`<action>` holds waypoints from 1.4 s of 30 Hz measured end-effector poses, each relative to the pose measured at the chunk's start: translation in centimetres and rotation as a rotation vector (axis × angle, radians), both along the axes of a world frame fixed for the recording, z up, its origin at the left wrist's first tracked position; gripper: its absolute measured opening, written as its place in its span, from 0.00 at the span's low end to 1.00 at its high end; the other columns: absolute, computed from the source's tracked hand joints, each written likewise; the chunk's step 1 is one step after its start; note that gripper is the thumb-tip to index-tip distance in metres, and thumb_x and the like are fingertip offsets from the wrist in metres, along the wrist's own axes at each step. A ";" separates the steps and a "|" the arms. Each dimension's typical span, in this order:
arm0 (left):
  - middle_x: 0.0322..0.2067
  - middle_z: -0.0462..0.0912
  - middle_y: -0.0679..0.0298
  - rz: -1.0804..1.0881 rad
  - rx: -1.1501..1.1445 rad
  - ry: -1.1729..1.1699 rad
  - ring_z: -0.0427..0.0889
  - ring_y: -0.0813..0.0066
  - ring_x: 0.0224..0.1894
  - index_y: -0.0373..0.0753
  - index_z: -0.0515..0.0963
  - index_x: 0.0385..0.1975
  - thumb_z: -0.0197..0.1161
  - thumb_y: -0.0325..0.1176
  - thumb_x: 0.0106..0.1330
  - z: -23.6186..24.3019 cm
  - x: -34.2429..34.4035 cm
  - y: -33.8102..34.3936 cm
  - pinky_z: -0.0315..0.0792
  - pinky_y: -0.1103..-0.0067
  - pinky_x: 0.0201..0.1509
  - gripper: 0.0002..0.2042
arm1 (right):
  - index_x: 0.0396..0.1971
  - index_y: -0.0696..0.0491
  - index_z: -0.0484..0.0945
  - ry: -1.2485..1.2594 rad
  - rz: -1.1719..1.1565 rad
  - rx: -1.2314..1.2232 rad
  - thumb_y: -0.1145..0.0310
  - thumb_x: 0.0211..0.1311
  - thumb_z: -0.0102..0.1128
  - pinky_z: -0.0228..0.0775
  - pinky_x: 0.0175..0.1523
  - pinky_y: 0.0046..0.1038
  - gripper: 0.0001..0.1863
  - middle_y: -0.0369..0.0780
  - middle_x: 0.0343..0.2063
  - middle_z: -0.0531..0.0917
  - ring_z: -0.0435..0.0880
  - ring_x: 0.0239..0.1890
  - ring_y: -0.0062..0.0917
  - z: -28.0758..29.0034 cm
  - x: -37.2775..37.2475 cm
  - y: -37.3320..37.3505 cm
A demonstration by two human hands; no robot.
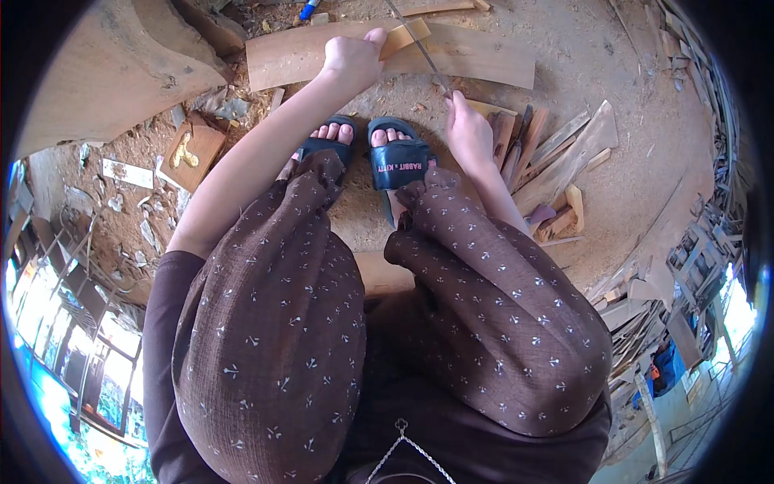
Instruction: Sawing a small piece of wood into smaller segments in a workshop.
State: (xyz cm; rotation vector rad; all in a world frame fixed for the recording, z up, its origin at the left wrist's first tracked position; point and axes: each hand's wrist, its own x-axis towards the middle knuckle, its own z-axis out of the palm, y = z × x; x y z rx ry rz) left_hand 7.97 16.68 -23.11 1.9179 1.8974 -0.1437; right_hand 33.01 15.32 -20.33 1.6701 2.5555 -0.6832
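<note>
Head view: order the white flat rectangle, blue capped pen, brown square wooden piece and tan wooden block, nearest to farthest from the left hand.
1. Tan wooden block: in the left hand.
2. Blue capped pen: beyond it, leftward.
3. Brown square wooden piece: left, nearer the body.
4. White flat rectangle: farther left.

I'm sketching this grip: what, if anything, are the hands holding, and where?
The left hand holds a small wood block by its left end; the right hand, a thin dark rod-like tool by its near end.
</note>
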 end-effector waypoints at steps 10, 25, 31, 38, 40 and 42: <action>0.24 0.83 0.54 0.002 -0.035 0.001 0.84 0.56 0.29 0.39 0.62 0.43 0.55 0.47 0.64 0.0 0.1 0.1 0.76 0.65 0.30 0.19 | 0.43 0.51 0.73 0.046 -0.066 0.081 0.64 0.67 0.48 0.74 0.32 0.44 0.10 0.48 0.25 0.82 0.82 0.28 0.44 1.7 5.0 -4.4; 0.23 0.83 0.55 -0.023 0.038 0.026 0.84 0.55 0.26 0.38 0.63 0.42 0.55 0.48 0.64 -0.6 -0.1 -0.1 0.76 0.66 0.27 0.19 | 0.41 0.52 0.72 0.055 -0.034 0.058 0.64 0.67 0.48 0.73 0.29 0.44 0.09 0.49 0.23 0.81 0.82 0.26 0.46 2.6 5.4 -4.8; 0.23 0.83 0.55 -0.014 0.048 0.040 0.84 0.56 0.26 0.38 0.63 0.43 0.54 0.48 0.65 -0.5 0.1 0.0 0.77 0.66 0.27 0.19 | 0.42 0.52 0.72 -0.091 -0.057 -0.051 0.66 0.67 0.47 0.72 0.30 0.45 0.09 0.48 0.24 0.81 0.82 0.26 0.46 3.6 2.1 -2.3; 0.22 0.82 0.55 -0.011 -0.010 0.013 0.84 0.55 0.26 0.38 0.63 0.43 0.53 0.47 0.65 -0.2 -0.1 0.0 0.76 0.65 0.27 0.19 | 0.45 0.51 0.72 -0.061 0.000 -0.042 0.62 0.68 0.45 0.71 0.33 0.48 0.12 0.51 0.23 0.81 0.82 0.28 0.47 3.1 0.6 -0.5; 0.22 0.82 0.54 -0.010 0.015 -0.009 0.84 0.55 0.26 0.38 0.63 0.43 0.53 0.47 0.65 -0.4 -0.2 0.0 0.76 0.65 0.27 0.19 | 0.45 0.49 0.73 -0.184 -0.072 -0.054 0.61 0.68 0.45 0.72 0.32 0.47 0.12 0.50 0.23 0.81 0.82 0.27 0.46 4.5 2.5 -1.8; 0.22 0.82 0.54 -0.015 0.002 0.001 0.84 0.55 0.26 0.37 0.63 0.44 0.53 0.48 0.65 -0.7 -0.2 0.0 0.76 0.65 0.27 0.20 | 0.44 0.48 0.72 -0.164 -0.068 -0.050 0.63 0.67 0.45 0.72 0.32 0.46 0.10 0.49 0.25 0.82 0.82 0.28 0.46 6.5 4.4 -3.4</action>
